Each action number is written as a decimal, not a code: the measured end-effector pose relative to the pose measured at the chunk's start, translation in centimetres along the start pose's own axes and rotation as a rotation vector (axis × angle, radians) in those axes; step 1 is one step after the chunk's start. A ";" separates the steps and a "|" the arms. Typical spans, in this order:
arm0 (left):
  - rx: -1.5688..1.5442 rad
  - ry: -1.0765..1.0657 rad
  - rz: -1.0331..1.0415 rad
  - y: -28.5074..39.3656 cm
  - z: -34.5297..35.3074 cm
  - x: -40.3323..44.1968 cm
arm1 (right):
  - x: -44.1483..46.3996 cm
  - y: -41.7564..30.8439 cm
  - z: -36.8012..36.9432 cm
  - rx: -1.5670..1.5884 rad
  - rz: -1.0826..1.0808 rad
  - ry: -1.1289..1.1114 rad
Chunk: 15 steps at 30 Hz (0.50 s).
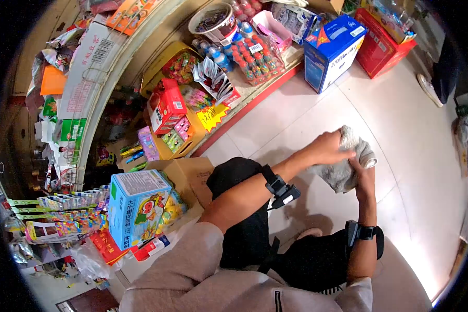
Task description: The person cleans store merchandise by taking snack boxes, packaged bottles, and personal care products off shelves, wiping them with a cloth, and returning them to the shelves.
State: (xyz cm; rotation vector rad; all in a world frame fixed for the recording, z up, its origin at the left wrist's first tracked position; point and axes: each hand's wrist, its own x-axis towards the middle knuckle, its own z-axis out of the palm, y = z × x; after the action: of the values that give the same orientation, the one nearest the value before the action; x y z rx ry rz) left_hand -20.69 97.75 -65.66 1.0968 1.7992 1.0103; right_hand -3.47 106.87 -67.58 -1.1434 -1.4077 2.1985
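L hand [325,149] & R hand [365,179], fingers of both gripping, held grey cloth [340,176] over tiled flr [283,127], out from red-edged shelf [250,108]; pkgd goods [257,60] crammed shelf, blue ctn [332,54] beside.

Blue carton [332,54] is standing far on floor tiles [281,117], red carton [380,47] sitting just right; light-blue cartoon-printed box [138,208] is standing left.
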 end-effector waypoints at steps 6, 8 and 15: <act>-0.859 -0.224 -0.309 1.1 -2.8 -0.8 | 3.0 1.0 0.7 0.093 -0.011 -0.082; -1.099 -0.205 -0.331 1.1 -4.4 -1.4 | 4.4 1.9 0.8 0.245 -0.001 -0.165; -0.490 0.362 -0.194 -3.5 -6.4 -0.7 | 8.6 -0.7 7.5 -0.071 -0.153 -0.193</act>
State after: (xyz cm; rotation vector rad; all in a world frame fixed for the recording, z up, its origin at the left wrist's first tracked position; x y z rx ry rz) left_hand -27.30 94.53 -66.26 0.4513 1.7498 1.4947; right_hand -14.73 107.80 -69.41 -0.8317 -1.6046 2.2141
